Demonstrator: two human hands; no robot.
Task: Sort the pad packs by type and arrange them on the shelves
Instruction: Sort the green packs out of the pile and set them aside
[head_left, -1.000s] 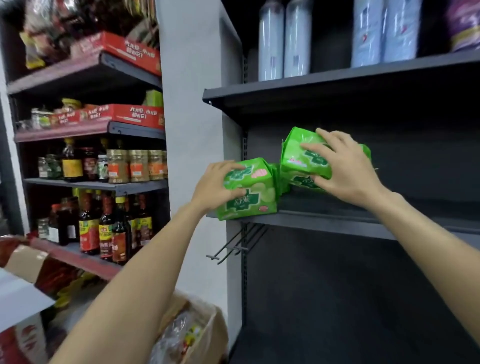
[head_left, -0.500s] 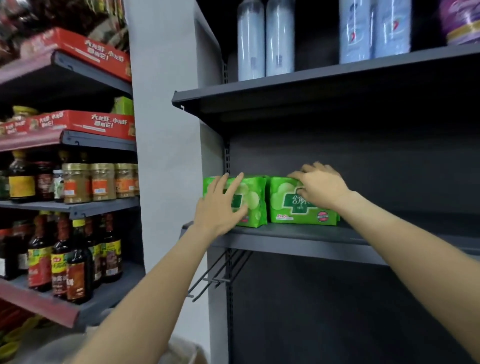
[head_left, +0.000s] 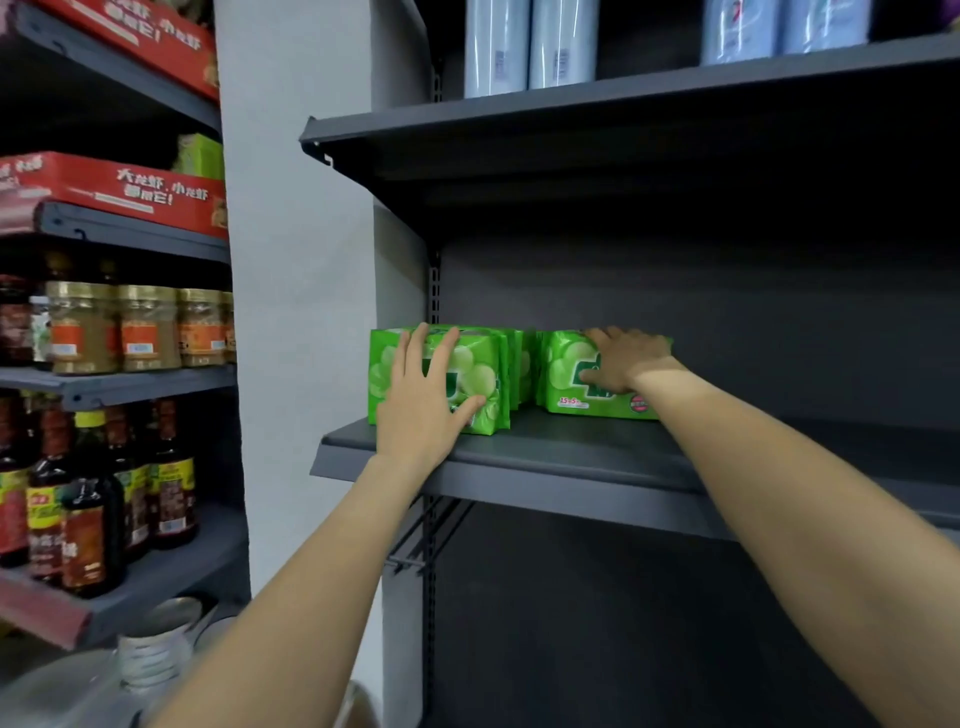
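While my left hand (head_left: 423, 400) lies flat with fingers (head_left: 415, 348) spread on one pack (head_left: 483, 374) and my right hand (head_left: 626, 361) presses the pack (head_left: 566, 371) beneath its fingers, both look light, soft and slippery, best held by the sides.

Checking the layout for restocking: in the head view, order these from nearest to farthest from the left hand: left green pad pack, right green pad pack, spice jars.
1. Left green pad pack, under the left hand.
2. Right green pad pack, to its right, same shelf.
3. Spice jars, far left rack.
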